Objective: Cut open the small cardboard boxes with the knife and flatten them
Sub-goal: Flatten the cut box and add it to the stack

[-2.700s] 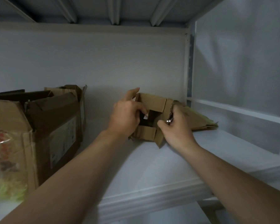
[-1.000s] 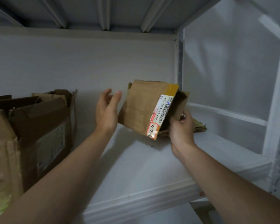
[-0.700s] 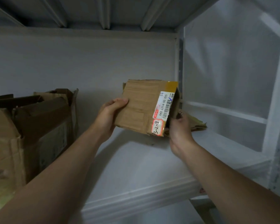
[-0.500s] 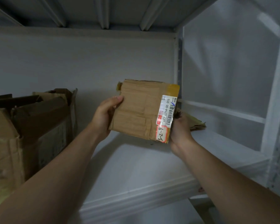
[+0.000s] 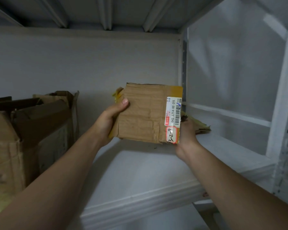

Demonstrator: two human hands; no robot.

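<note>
I hold a small brown cardboard box (image 5: 143,113) up above the white shelf (image 5: 140,171), its broad creased face toward me. A white barcode label and a red-edged sticker marked "3-2-9" run down its right edge. My left hand (image 5: 108,120) grips the box's left edge, thumb on the front face. My right hand (image 5: 186,133) holds the lower right corner, with its fingers hidden behind the box. No knife shows. Flattened cardboard (image 5: 199,127) lies on the shelf behind my right hand.
A large open cardboard box (image 5: 32,133) with bent flaps stands at the shelf's left end. The shelf's white upright post (image 5: 281,105) rises on the right. The shelf above forms a low ceiling with metal ribs.
The box has been lifted off the shelf and turned so its labelled face points at me. My left hand let go, then took the left edge again.
</note>
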